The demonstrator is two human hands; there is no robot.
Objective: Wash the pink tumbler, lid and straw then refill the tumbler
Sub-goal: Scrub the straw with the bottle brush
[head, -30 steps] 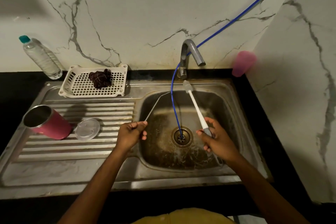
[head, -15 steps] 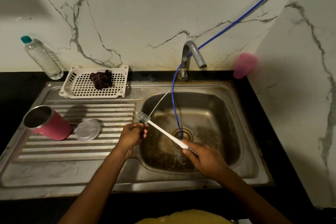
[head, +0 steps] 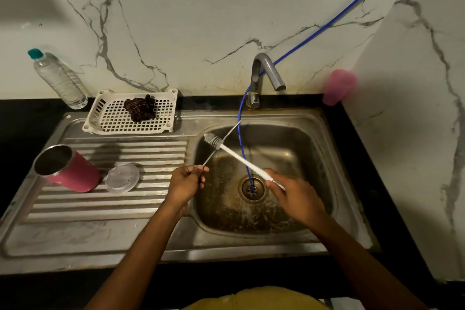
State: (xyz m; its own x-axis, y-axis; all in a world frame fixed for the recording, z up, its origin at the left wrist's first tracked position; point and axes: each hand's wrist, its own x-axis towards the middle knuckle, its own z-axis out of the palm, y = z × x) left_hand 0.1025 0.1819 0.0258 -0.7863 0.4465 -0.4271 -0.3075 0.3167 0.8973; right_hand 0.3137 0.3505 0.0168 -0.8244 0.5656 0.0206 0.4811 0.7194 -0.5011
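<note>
The brush [head: 241, 159] now crosses the straw [head: 230, 133] mid-frame, away from the tap [head: 264, 68]; left hand [head: 185, 182] pinches the straw, right hand [head: 294, 196] grips the brush; straw scrubbing looks next.

— Where are we?
— In a home kitchen: we see a steel sink [head: 318, 158] with a ribbed drainboard [head: 100, 209], a tap [head: 259, 68], a black counter [head: 25, 121] and a marble wall [head: 201, 7].
— What else do we see?
— A plastic basket [head: 125, 131] and a bottle [head: 60, 80].

steel sink [head: 130, 239] — scuffed, plastic basket [head: 173, 98]
</note>
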